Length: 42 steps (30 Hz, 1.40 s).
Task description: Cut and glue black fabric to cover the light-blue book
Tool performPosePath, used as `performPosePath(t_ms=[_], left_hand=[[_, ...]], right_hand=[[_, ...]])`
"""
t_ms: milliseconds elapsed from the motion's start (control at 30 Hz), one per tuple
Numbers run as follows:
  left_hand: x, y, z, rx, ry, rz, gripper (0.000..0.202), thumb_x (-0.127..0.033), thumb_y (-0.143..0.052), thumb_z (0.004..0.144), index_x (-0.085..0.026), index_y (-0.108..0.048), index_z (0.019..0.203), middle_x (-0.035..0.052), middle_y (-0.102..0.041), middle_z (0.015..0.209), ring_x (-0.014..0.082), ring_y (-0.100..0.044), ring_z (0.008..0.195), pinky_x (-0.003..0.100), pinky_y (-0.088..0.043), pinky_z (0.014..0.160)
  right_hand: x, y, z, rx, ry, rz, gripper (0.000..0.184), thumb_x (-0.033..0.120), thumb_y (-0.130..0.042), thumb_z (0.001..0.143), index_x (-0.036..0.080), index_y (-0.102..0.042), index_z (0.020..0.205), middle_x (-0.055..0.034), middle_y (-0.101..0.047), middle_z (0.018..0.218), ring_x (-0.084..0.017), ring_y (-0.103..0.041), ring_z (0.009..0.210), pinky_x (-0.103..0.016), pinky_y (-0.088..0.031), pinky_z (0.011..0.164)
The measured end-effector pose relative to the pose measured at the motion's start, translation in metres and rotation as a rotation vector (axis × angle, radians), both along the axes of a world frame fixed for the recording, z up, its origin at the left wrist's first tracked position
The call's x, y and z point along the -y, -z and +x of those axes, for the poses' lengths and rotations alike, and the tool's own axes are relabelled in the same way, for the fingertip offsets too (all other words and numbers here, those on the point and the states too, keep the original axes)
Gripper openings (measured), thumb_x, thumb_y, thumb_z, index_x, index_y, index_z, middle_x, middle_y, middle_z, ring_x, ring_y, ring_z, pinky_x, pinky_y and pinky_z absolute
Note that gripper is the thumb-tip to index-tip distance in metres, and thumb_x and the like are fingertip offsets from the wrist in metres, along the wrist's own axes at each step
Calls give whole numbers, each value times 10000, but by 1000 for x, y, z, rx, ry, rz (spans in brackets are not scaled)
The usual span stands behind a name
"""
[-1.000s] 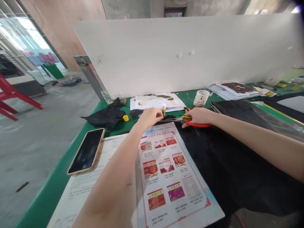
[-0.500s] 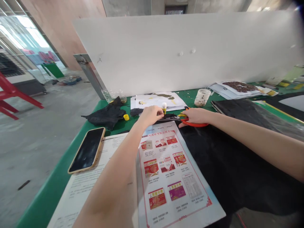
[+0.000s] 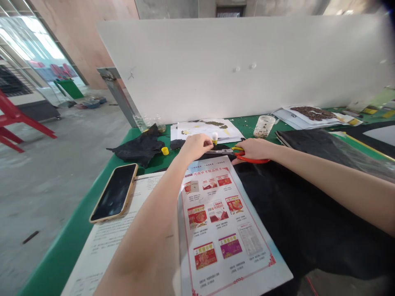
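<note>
My right hand [image 3: 254,149] is closed round the red and yellow handles of a pair of scissors [image 3: 243,155], blades pointing left over black fabric [image 3: 302,213]. My left hand [image 3: 195,146] is pinched on the far edge of that black fabric, just left of the blade tips. A small glue stick [image 3: 214,137] with a white top stands right behind my left hand. A printed flyer [image 3: 220,222] with red pictures lies between my forearms.
A phone [image 3: 115,192] lies face up on white papers at the left. A crumpled black scrap [image 3: 138,148] and a yellow cap [image 3: 165,151] sit beyond it. A plastic cup [image 3: 262,126], papers with brown bits [image 3: 311,114] and a white board [image 3: 247,65] stand behind.
Both hands have shifted slightly farther away along the fabric edge; the scissors moved with my right hand. The view has drifted a little.
</note>
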<state>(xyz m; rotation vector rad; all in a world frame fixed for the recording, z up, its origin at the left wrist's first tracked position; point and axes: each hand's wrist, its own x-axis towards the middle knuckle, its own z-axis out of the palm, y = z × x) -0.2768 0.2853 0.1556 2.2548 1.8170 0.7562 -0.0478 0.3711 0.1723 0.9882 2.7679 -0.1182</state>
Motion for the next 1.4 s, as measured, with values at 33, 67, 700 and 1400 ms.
performPosePath(t_ms=[33,67,700,1400], left_hand=[[0,-1,-1,14,0,2,197,-336,-509,808,-216,-665,810,31,-680,867,153,-584,783,297,-414,731],[0,-1,-1,29,0,3,197,-340,-511,806,-217,-666,807,31,-679,865,154,-583,783,297,-414,725],[4,-12,-3,73,-16,-6,179,-330,-540,787,-213,-674,775,30,-685,838,153,-583,766,299,-419,694],[8,-20,-6,124,1,12,167,-317,-556,802,-197,-671,792,40,-675,824,158,-585,760,310,-431,696]], right_hand=[[1,0,0,2,0,-19,593,758,-464,667,205,-622,810,-92,-655,831,-236,-606,726,-309,-398,585],[1,0,-1,4,1,-33,600,760,-463,665,204,-621,824,-92,-653,829,-236,-606,721,-308,-399,581],[4,-7,-13,39,26,-36,597,754,-459,667,202,-659,775,-99,-655,778,-240,-597,676,-334,-393,583],[-1,3,-33,45,-29,15,602,755,-474,656,197,-665,773,-113,-658,775,-266,-604,704,-349,-405,573]])
